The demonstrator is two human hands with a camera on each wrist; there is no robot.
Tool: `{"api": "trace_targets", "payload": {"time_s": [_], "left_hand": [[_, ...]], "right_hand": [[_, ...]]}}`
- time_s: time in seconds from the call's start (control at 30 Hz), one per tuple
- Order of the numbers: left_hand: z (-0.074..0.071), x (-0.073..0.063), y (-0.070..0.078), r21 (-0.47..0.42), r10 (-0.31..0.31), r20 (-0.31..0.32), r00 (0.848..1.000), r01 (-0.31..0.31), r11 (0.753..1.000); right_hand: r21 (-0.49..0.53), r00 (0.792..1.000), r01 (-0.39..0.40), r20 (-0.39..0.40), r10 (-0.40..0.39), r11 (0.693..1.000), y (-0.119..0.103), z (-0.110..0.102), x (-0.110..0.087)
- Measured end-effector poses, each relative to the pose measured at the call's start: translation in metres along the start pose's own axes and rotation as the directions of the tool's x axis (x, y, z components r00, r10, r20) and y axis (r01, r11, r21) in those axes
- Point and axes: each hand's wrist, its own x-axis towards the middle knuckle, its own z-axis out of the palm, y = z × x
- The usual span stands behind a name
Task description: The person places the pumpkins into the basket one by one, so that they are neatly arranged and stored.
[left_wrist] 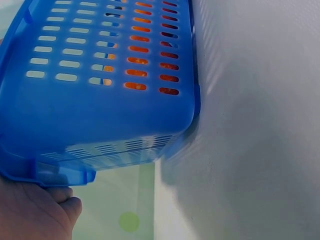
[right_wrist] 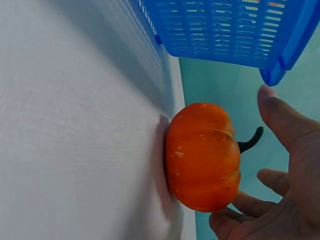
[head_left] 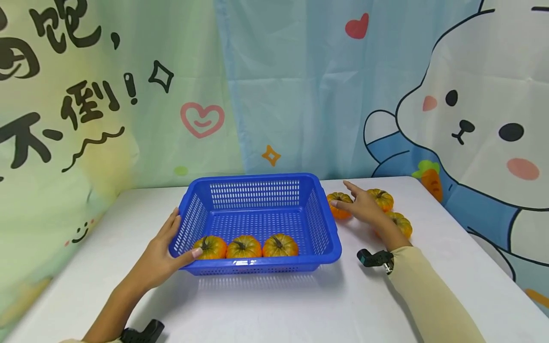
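Observation:
A blue plastic basket stands on the table, with three small orange pumpkins in a row along its front inside. My left hand holds the basket's left rim, thumb over the front corner and fingers along the outer side. In the left wrist view, part of that hand shows at the rim. To the right of the basket, my right hand is spread over a single pumpkin. The right wrist view shows this pumpkin resting on the table, its dark stem towards the parted thumb and fingers.
Two more pumpkins, a rear one and a nearer one, lie right of my right hand, partly behind the arm. The white table ends at a printed curtain behind the basket.

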Motion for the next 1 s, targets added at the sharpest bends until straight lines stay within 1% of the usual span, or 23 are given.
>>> {"api": "trace_targets", "payload": {"time_s": [0.13, 0.3, 0.43, 0.63, 0.87, 1.0], "left_hand": [[0.001, 0.0, 0.0, -0.001, -0.003, -0.001, 1.0, 0.003, 1.0], [-0.001, 0.0, 0.001, 0.001, 0.008, -0.002, 1.0, -0.008, 1.0], [-0.001, 0.0, 0.001, -0.001, 0.016, -0.001, 1.0, -0.016, 1.0], [0.0, 0.0, 0.0, 0.003, 0.002, 0.005, 1.0, -0.002, 1.0], [-0.001, 0.001, 0.001, 0.011, -0.007, 0.004, 1.0, 0.007, 1.0], [-0.002, 0.001, 0.002, 0.017, -0.01, 0.003, 1.0, 0.01, 1.0]], "right_hand": [[0.021, 1.0, 0.016, 0.006, -0.016, 1.0, 0.003, 0.001, 0.002], [-0.001, 0.999, 0.037, 0.031, -0.037, 0.999, 0.005, 0.005, 0.004], [-0.005, 0.999, 0.028, 0.034, -0.028, 1.0, 0.006, 0.008, 0.004], [0.011, 1.0, -0.007, 0.025, 0.007, 1.0, 0.008, 0.009, 0.004], [0.018, 1.0, -0.006, 0.025, 0.006, 1.0, 0.006, 0.009, 0.005], [0.006, 0.999, -0.014, 0.031, 0.014, 1.0, 0.005, 0.01, 0.007]]}}
